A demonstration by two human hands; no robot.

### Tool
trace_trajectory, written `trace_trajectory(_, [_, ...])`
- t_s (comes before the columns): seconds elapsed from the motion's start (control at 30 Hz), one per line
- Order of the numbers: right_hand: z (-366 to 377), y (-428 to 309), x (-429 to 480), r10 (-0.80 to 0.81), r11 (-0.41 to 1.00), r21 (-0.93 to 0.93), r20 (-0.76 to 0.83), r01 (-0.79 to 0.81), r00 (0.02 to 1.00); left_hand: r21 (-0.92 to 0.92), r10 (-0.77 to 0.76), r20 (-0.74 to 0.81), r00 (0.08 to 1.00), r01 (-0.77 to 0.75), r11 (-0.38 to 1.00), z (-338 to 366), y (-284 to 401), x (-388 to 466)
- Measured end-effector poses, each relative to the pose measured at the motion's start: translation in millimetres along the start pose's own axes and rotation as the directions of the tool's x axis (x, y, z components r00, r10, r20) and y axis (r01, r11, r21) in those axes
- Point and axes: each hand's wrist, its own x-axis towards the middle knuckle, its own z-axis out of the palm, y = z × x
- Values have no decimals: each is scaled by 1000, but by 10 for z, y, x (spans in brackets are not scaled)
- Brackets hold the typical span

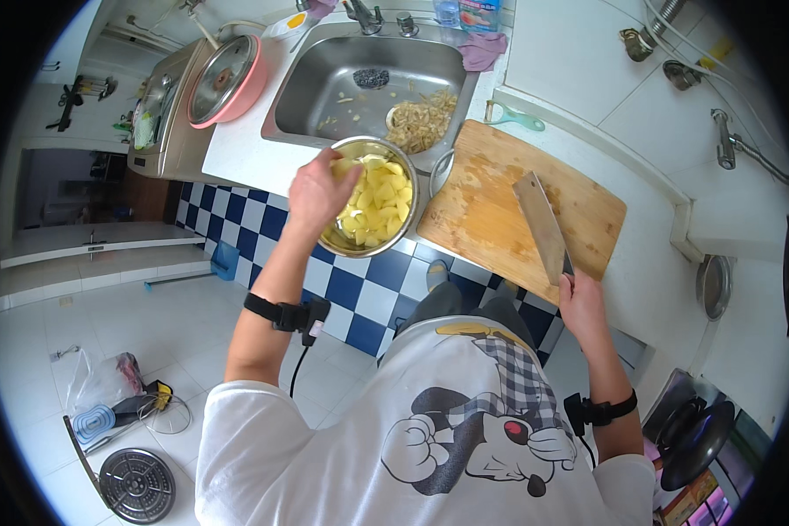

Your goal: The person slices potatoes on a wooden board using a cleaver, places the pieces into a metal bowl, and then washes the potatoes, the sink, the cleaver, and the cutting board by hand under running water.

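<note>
My left hand (321,191) is over the left rim of a round metal bowl (413,220), its fingers bent above the cut pale yellow potato pieces (381,197) inside; whether the fingertips pinch a piece is hidden. My right hand (582,299) grips the handle of a cleaver (540,227), whose broad blade lies over the right part of a wooden cutting board (480,210). Wet patches mark the board. A teal-handled peeler (519,119) rests on the counter behind the board.
Behind the bowl is a steel sink (322,66) with a heap of peelings (424,121) and a dark scourer (371,79). A pink basin (250,92) with a glass lid stands at left. A purple cloth (483,51) hangs at the sink's right corner.
</note>
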Motion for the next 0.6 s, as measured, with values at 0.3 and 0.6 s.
trace_trajectory(0.3, [36,-61,-11,-18,997,-78,13,19,1000,-449,263,323,909,-98,888,1300,1464,-263])
trace_trajectory(0.6, [-118,-142,-42,63,998,-10,49,-62,997,-392,405,142,903,-325,861,1101,1363,-375])
